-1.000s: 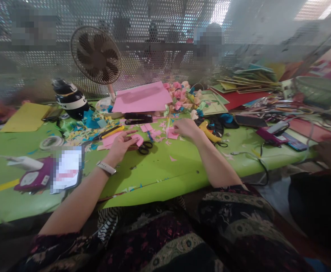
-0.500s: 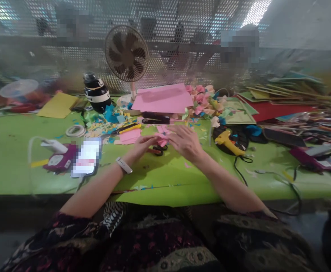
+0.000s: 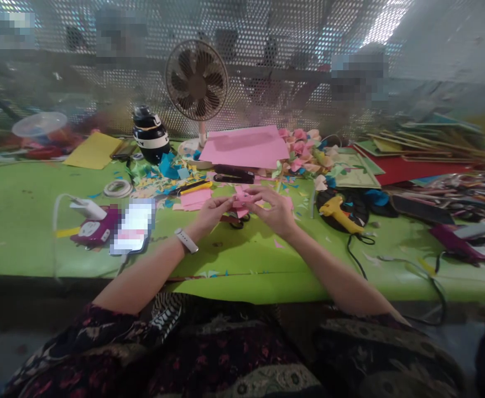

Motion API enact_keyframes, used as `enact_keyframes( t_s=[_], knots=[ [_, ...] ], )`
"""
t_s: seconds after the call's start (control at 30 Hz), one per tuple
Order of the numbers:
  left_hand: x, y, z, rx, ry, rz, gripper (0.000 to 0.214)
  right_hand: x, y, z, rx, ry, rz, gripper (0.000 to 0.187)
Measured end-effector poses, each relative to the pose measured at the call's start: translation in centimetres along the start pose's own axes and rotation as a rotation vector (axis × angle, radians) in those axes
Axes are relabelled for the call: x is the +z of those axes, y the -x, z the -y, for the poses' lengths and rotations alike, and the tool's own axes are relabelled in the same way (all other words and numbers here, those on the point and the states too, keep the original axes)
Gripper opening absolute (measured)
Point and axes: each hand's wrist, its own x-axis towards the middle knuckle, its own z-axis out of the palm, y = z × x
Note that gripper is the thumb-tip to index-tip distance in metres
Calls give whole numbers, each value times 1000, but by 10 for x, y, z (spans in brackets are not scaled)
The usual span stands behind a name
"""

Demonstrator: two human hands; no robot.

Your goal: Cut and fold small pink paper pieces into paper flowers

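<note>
A small piece of pink paper (image 3: pixel 241 205) is pinched between my two hands over the middle of the green table. My left hand (image 3: pixel 209 214) grips its left side between thumb and fingertips. On the other side, my right hand (image 3: pixel 273 210) is closed on it, fingers bent over the top and thumb beneath. Dark-handled scissors (image 3: pixel 239 221) lie just below the paper, partly covered. A stack of pink paper pieces (image 3: pixel 196 199) is left of the hands, with a yellow-and-black cutter (image 3: pixel 193 187) along its upper edge. Beyond the fingers rests a black stapler (image 3: pixel 234 174).
A phone (image 3: pixel 133 226) and a purple power strip (image 3: pixel 99 228) lie at left. A yellow glue gun (image 3: pixel 342 213) with its cord is at right. Behind stand a fan (image 3: pixel 197 80), a black bottle (image 3: pixel 151 135), pink sheets (image 3: pixel 244 146) and paper flowers (image 3: pixel 302 148). Colourful scraps are scattered around.
The view has shifted slightly, so the table things appear further right. My right hand has gone from nearly flat over the paper to fingers bent and pinching it; my left still holds on.
</note>
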Motion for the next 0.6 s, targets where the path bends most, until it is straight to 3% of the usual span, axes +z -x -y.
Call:
enact_keyframes(
  t_s=[0.3,0.6],
  knots=[
    [1,5,-4,61,-43,74,37,6,0,-3,173,-255,21,42],
    [4,6,-7,57,-122,70,42,4,0,0,188,-140,40,41]
  ],
)
